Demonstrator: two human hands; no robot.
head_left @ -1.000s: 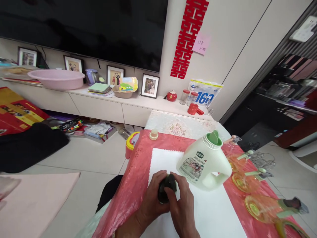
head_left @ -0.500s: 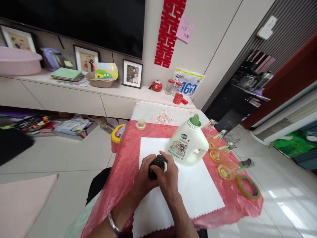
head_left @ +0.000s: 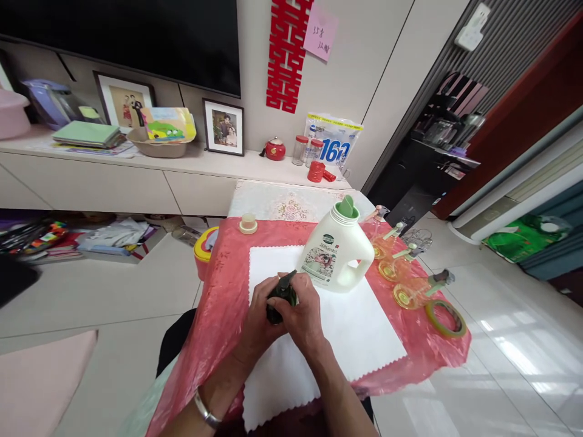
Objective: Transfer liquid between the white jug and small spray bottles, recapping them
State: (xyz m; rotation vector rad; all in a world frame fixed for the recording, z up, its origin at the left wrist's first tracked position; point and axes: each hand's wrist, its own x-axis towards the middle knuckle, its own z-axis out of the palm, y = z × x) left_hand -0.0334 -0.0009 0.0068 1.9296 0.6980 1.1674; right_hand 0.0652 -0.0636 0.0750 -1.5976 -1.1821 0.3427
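Between my two hands is a dark pump bottle (head_left: pixel 275 313) with a black pump head, held over a white cloth (head_left: pixel 355 340). My left hand (head_left: pixel 259 315) wraps round the bottle's left side. The fingers of my right hand (head_left: pixel 304 308) close round its right side and the pump head. Much of the bottle is hidden by my fingers. Just beyond my hands stands a large cream detergent jug (head_left: pixel 334 252) with its handle to the right and a green spout showing in its uncapped mouth. Its pale cap (head_left: pixel 248 224) lies at the table's far left.
Several clear bottles with yellow liquid, such as this one (head_left: pixel 410 295), line the right side of the red table cover (head_left: pixel 218 291). Near them lies a roll of tape (head_left: pixel 445 318). Behind the table runs a low cabinet (head_left: pixel 200 191) with framed photos, jars and a bag (head_left: pixel 330 142).
My right hand has shifted on the pump head, whose nozzle now points up and to the right. The bottle stays between both hands. The whole view has moved slightly.
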